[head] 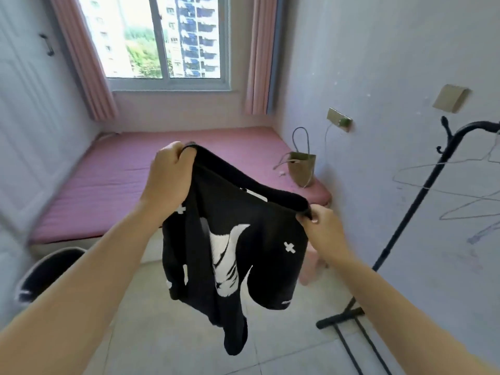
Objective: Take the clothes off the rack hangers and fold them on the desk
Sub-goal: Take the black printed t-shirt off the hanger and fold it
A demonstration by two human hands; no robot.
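Okay, left hand (169, 174) fisted round one top corner of black sweater (243, 247), right hand (323, 228) pinching the other corner; both grips holding cloth. Sweater hangs in mid-air over the tiled floor (162, 334) (white print showing), pink bed (113, 182) behind. Black rack (411, 209) at right with bare wire hangers (460, 182).

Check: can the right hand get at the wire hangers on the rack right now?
Probably not: the right hand pinches the black top, and the hangers hang further right on the rack.
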